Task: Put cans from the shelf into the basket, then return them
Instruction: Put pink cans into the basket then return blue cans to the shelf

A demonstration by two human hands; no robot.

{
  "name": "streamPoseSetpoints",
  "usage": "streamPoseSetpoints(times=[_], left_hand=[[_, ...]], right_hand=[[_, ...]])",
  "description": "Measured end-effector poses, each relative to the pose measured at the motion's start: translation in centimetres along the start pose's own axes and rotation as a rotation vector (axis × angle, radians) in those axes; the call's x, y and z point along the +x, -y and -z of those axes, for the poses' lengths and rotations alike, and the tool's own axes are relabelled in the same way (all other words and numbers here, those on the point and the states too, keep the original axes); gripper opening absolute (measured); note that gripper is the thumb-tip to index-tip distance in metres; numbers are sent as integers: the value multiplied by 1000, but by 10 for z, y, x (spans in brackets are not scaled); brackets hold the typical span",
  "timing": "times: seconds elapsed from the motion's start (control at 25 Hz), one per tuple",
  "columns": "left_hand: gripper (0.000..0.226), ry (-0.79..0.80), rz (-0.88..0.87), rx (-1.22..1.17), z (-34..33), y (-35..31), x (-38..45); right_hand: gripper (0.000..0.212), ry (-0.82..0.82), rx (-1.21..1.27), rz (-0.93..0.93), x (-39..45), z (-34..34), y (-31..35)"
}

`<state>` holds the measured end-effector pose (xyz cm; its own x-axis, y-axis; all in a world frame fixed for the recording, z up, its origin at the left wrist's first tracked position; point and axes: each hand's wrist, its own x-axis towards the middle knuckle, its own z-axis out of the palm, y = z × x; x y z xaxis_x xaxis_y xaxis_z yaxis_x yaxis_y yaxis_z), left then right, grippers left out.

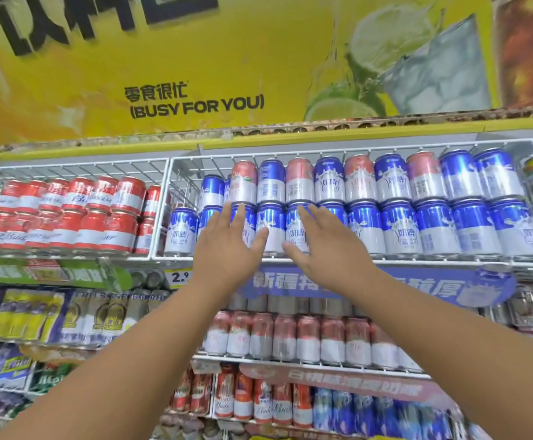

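Both my arms reach up toward the top shelf [354, 263], a white wire rack with thin gridded dividers. My left hand [227, 246] is flat and spread, fingers straight, its back toward me, held in front of the lower row of blue-and-white cans [398, 228]. My right hand [328, 249] is the same, fingers straight and slightly fanned, thumb out toward the left hand. Neither grips anything; whether the fingertips actually touch the cans I cannot tell. The two thumbs lie near each other but apart.

The cans I am reaching for are smooth metal cylinders with glossy blue tops, white lower halves and silvery rims, standing upright in a tight row. A second row is stacked on top of them, where pink-and-white cans [300, 181] alternate with blue ones. No basket is in view.

Just left, in the next wire bay, red-and-white cans [100, 217] sit bundled in shiny clear wrap. Below the shelf edge hangs a purple paper banner [433, 285] with white characters, and beside it a yellow price tag [181, 277]. The shelf under that holds more pink-and-white cans, blurred. Overhead runs a flat yellow sign [195, 100] printed with black lettering, sliced limes and an icy glass.
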<state>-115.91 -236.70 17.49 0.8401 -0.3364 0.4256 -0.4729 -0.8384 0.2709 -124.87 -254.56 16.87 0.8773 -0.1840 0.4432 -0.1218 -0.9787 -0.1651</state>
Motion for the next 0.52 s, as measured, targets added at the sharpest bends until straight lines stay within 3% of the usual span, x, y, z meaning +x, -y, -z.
streamPoseSetpoints(times=[0.52], left_hand=[[74,24,-39,-140,-8,23,133]], right_hand=[[70,-82,98,-281,132,9,5]])
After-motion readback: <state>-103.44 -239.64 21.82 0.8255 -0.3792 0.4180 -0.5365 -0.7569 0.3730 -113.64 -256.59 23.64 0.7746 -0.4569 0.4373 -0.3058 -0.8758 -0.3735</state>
